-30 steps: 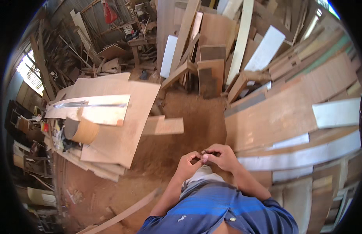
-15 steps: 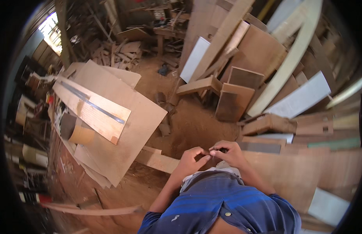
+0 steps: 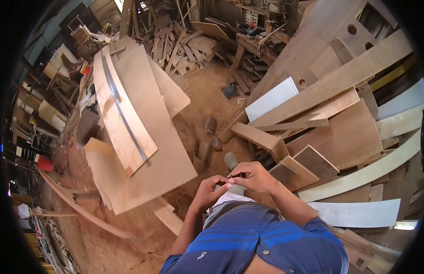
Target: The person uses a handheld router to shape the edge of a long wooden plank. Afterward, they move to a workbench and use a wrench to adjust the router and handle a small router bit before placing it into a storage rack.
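My left hand [image 3: 209, 193] and my right hand [image 3: 252, 177] meet in front of my waist, thumbs and fingertips pinched together. A small dark bit shows between the fingertips; what it is, I cannot make out. To the left of my hands lies a stack of large plywood sheets [image 3: 168, 171]. On it rests a long, pale wooden board [image 3: 107, 102] with a narrow grey metal strip [image 3: 126, 119] along its length. Neither hand touches the stack.
Boards and panels lean at the right, among them a white panel [image 3: 272, 99], a long plank [image 3: 340, 75] and a curved pale strip [image 3: 358, 185]. A scrap wood heap [image 3: 189, 50] lies at the back. Wood blocks [image 3: 210, 124] and a light shoe [image 3: 230, 160] are on the dirt floor [image 3: 198, 89].
The view has swung, so the scrap heap and leaning boards sit further right in it. A shoe has come into sight beyond my hands. Both hands stay pinched together.
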The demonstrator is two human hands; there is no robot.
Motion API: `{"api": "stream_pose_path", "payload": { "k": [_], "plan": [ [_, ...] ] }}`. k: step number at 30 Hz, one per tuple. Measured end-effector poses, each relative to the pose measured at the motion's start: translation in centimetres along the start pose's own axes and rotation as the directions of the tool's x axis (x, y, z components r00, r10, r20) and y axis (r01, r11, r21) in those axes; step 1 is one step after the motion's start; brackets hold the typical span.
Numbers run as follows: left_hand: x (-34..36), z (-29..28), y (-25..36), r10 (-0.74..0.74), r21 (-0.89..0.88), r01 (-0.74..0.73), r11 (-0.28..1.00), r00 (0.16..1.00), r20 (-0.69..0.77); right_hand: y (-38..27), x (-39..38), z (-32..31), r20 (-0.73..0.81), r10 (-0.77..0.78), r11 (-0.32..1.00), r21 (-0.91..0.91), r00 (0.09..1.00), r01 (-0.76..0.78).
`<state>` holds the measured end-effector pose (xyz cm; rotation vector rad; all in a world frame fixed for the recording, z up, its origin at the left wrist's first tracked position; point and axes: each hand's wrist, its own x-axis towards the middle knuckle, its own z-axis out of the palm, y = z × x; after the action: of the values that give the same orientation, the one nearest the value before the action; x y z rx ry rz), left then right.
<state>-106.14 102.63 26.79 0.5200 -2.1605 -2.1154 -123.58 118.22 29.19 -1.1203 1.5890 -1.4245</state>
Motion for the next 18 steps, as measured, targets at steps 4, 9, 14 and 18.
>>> {"api": "stream_pose_path", "payload": {
  "k": [4, 9, 14, 18],
  "plan": [
    [10.6, -1.9, 0.1, 0.026, 0.001, -0.026, 1.0, 0.998, 0.055, 1.7, 7.1, -7.2, 0.018, 0.068, 0.995, -0.081, 0.998, -0.066],
    [24.3, -5.9, 2.3, 0.164, 0.038, -0.166, 0.985, 0.985, 0.047, 1.7, 17.8, -14.6, -0.059, 0.162, 0.985, -0.046, 0.985, -0.164],
    [32.4, -9.9, 5.7, 0.105, 0.003, -0.105, 0.994, 0.994, 0.01, 2.8, 27.5, -19.3, -0.045, 0.05, 0.999, -0.016, 0.998, -0.051],
    [36.8, -13.0, 6.4, 0.01, -0.11, -0.027, 0.994, 0.988, -0.154, 5.0, 36.2, -21.5, 0.068, 0.046, 0.996, -0.083, 0.997, -0.04]
  ]
}}
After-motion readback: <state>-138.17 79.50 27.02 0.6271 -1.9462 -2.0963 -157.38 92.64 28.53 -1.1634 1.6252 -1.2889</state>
